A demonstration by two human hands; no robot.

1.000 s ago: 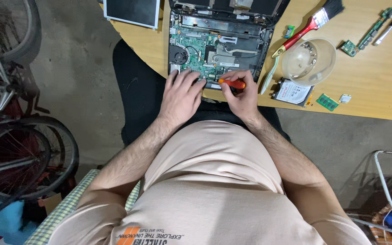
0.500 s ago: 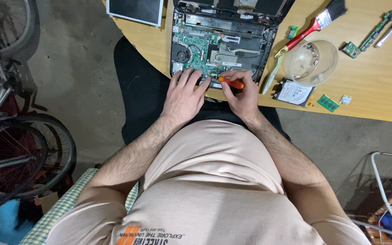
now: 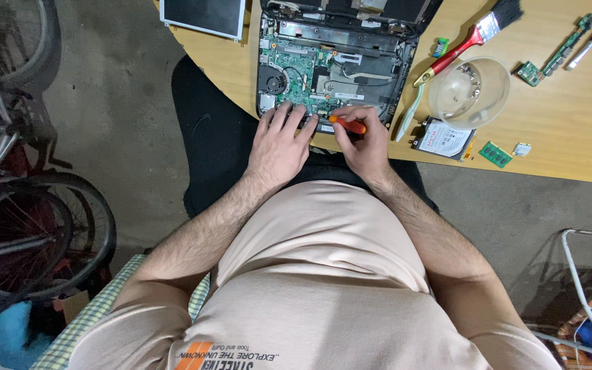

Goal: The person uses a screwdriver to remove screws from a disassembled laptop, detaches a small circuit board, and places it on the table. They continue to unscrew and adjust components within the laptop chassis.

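Note:
An opened laptop (image 3: pixel 378 51) lies on the wooden table (image 3: pixel 570 137) with its green circuit board (image 3: pixel 299 72) and round fan (image 3: pixel 273 82) exposed. My left hand (image 3: pixel 279 147) rests flat on the laptop's near edge, fingers spread over the board. My right hand (image 3: pixel 364 140) grips an orange-handled screwdriver (image 3: pixel 349 125), its tip pointing left at the board near my left fingertips.
A red-handled paintbrush (image 3: pixel 471 38), a clear bowl (image 3: pixel 467 92), a hard drive (image 3: pixel 443 139), a memory stick (image 3: pixel 495 155), small circuit boards (image 3: pixel 556 51) and a grey panel (image 3: pixel 203 17) lie on the table. Bicycle wheels (image 3: pixel 29 233) stand at the left.
Both hands stay at the laptop's near edge. The view has shifted slightly; the screwdriver handle has tilted a little.

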